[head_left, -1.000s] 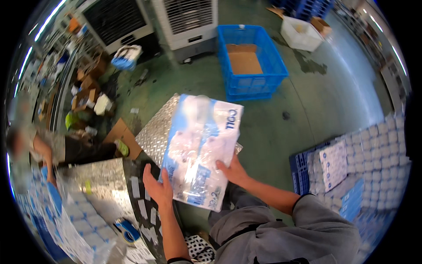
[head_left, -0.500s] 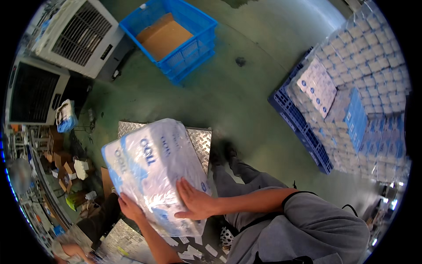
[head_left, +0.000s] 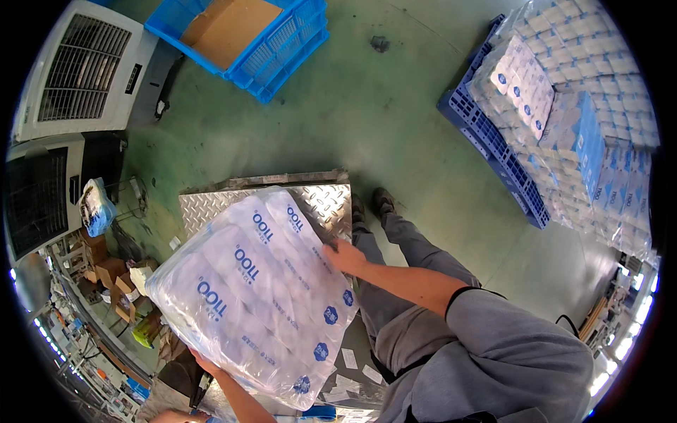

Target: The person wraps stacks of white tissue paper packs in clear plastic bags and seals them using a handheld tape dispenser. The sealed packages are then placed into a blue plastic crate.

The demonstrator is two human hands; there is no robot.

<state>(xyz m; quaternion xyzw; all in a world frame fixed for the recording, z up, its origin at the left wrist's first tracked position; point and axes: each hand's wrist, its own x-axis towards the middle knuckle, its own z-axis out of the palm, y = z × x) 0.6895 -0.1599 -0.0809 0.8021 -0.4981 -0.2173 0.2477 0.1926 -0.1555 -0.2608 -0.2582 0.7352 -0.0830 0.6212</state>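
Note:
A big plastic-wrapped pack of paper rolls (head_left: 254,296), white with blue print, lies tilted in front of me above a metal tread-plate platform (head_left: 204,208). My right hand (head_left: 345,257) grips its right edge near the far corner, fingers curled against the wrap. On the lower left side, my left hand (head_left: 206,363) holds the pack's edge; its fingers are partly hidden beneath it. Paper slips (head_left: 350,358) lie on the surface by the pack's near right side.
Ahead stands a blue plastic crate (head_left: 271,53) with cardboard inside. A blue pallet (head_left: 493,151) at right bears stacked packs (head_left: 592,63). Two air coolers (head_left: 134,42) stand at left, near cardboard boxes (head_left: 113,271). Another person's arm (head_left: 176,416) shows at the lower left.
The pack has turned over, so a face with several rows of blue print now shows. My right hand has moved from its top to its right edge.

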